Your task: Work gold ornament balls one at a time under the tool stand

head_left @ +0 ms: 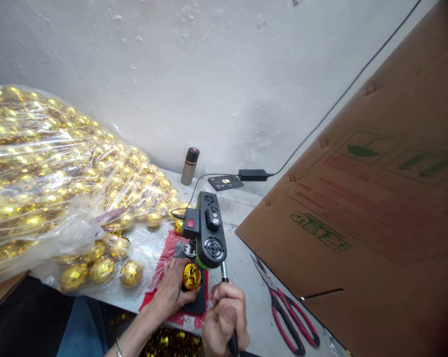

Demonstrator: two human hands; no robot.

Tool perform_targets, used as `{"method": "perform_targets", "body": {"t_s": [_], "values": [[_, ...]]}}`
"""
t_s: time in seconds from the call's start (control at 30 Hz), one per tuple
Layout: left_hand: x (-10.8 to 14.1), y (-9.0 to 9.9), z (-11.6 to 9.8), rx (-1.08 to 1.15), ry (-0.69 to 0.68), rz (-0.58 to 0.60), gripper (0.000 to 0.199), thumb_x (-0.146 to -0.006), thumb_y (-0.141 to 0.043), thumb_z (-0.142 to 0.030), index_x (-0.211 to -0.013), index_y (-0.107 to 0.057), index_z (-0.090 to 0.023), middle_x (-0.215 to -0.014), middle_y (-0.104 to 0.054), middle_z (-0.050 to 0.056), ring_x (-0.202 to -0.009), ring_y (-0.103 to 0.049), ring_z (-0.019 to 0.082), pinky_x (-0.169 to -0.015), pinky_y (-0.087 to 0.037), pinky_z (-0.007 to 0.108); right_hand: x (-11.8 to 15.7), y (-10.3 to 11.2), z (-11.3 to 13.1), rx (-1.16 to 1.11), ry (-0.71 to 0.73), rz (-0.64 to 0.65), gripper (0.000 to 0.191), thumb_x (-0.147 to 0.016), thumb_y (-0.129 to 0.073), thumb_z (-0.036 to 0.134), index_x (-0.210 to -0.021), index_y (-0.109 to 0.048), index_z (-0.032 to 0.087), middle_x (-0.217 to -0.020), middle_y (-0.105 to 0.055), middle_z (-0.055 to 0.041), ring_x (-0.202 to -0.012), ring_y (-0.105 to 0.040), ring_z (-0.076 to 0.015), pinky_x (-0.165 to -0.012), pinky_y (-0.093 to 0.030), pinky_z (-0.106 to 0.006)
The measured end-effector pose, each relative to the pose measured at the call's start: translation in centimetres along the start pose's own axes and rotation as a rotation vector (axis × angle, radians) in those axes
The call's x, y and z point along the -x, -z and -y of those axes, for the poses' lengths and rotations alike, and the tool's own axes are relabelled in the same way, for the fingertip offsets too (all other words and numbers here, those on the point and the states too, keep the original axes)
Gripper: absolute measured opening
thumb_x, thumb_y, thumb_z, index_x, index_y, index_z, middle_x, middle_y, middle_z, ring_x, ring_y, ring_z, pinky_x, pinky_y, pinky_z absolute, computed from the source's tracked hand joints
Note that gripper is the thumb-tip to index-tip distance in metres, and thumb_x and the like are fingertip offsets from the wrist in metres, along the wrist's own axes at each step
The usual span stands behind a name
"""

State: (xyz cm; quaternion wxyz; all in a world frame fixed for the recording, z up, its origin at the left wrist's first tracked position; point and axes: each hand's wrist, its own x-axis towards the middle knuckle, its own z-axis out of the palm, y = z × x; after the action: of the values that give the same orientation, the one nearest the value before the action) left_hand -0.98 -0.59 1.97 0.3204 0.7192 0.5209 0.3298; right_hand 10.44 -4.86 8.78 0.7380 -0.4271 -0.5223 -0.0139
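A small gold mirrored ball [191, 276] is held by my left hand [171, 287], its thumb and fingers around the ball's near side, under the front end of a black machine [211, 230]. My right hand [225, 315] is wrapped round the black grip of a metal lever [224, 271] at the machine's right side. Beneath the machine lies a black base plate [198, 302] on red plastic wrap [166, 258]. A small black box with a red switch [190, 223] is fixed to the machine's left side.
A large clear bag of gold balls [60, 173] fills the left, with loose balls [131, 273] near its mouth. Red-handled scissors [287, 310] and a big cardboard box [376, 213] are on the right. Behind stand a bottle [190, 167], a dark phone-like slab [225, 183] and a power adapter [253, 175].
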Motion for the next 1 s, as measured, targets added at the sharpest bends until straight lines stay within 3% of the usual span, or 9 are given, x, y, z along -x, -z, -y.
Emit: {"method": "perform_targets", "body": {"t_s": [0.43,0.73,0.9,1.0], "values": [[-0.2,-0.2,-0.3,-0.008,0.007,-0.001,0.052,-0.076,-0.077,-0.022,-0.128,-0.066,-0.02,-0.121,-0.075,0.012,-0.114,-0.067,0.037,-0.102,-0.05,0.055,-0.1,0.1,-0.6,-0.023,0.033,0.002,0.038,-0.111,-0.044,0.025,-0.073,-0.049,0.023,-0.076,-0.053,0.0034,-0.065,-0.052,-0.0123,-0.068,-0.045,-0.03],[-0.4,-0.7,-0.2,-0.004,0.031,-0.001,0.051,-0.077,-0.082,-0.029,-0.125,-0.069,-0.02,-0.12,-0.076,0.013,-0.114,-0.067,0.038,-0.104,-0.05,0.055,2.7,0.6,-2.5,-0.029,-0.019,0.042,0.037,-0.112,-0.042,0.027,-0.076,-0.052,0.023,-0.079,-0.057,0.002,-0.067,-0.057,-0.0142,-0.071,-0.048,-0.033],[-0.3,-0.5,-0.3,0.004,0.034,0.009,0.052,-0.079,-0.08,-0.03,-0.128,-0.067,-0.02,-0.121,-0.075,0.014,-0.114,-0.066,0.037,-0.103,-0.05,0.054,3.5,0.7,-3.8,-0.001,0.026,0.038,0.039,-0.112,-0.047,0.032,-0.074,-0.054,0.023,-0.079,-0.061,0.0028,-0.068,-0.061,-0.0141,-0.085,-0.052,-0.038],[-0.3,-0.4,-0.3,0.002,0.035,0.012,0.051,-0.079,-0.079,-0.03,-0.128,-0.067,-0.02,-0.121,-0.075,0.014,-0.115,-0.066,0.038,-0.103,-0.05,0.054,3.4,0.7,-3.4,0.0,0.023,0.058,0.038,-0.112,-0.048,0.032,-0.075,-0.056,0.023,-0.079,-0.062,0.0023,-0.068,-0.061,-0.0142,-0.078,-0.053,-0.034]]}}
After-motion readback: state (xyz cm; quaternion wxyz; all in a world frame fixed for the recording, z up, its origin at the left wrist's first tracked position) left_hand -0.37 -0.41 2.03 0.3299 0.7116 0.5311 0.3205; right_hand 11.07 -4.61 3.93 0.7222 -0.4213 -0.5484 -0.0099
